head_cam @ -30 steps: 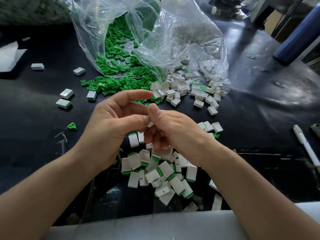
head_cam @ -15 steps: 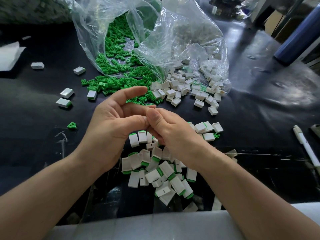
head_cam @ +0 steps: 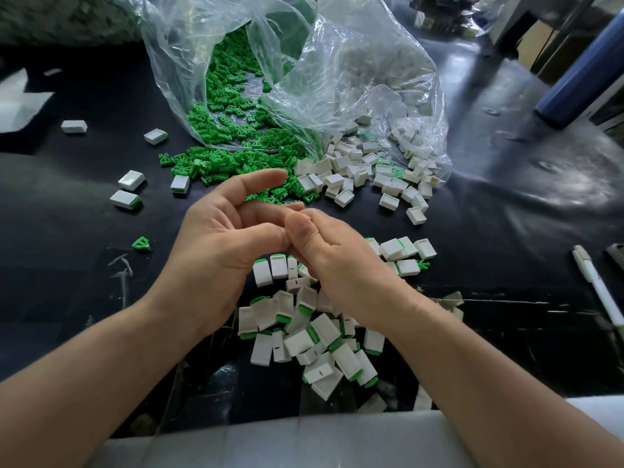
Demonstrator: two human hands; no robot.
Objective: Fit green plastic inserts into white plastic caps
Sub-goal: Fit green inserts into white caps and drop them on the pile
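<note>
- The left hand [head_cam: 223,244] and the right hand [head_cam: 334,261] meet in the centre of the frame, thumb against thumb, above a black table [head_cam: 67,298].
- The left index finger is stretched out toward the top of the frame. The other left fingers bend toward the right hand.
- The right fingers are curled under, away from the camera.
- What lies between the two hands is hidden by the thumbs, so I cannot tell if either hand pinches a part or holds nothing.
- A clear bag [head_cam: 337,72] lies open in the upper centre. Green inserts [head_cam: 229,163] spill from its mouth onto the table, just above the left hand.
- To the right of them, empty white caps [head_cam: 354,177] lie in a loose pile, partly inside the bag (some with the open side up).
- Directly below the hands is a heap of fitted caps [head_cam: 304,336], white with a green edge showing. A few more lie just right of the right hand.
- Some stray caps [head_cam: 130,180] are scattered at middle left, and a lone insert [head_cam: 141,244] lies left of the left hand.
- A white pen [head_cam: 597,292] lies at the right edge, well apart from the hands.
- A blue cylinder [head_cam: 580,79] is in the upper right corner.
- A white foam strip [head_cam: 304,440] runs along the bottom edge, under the forearms.
</note>
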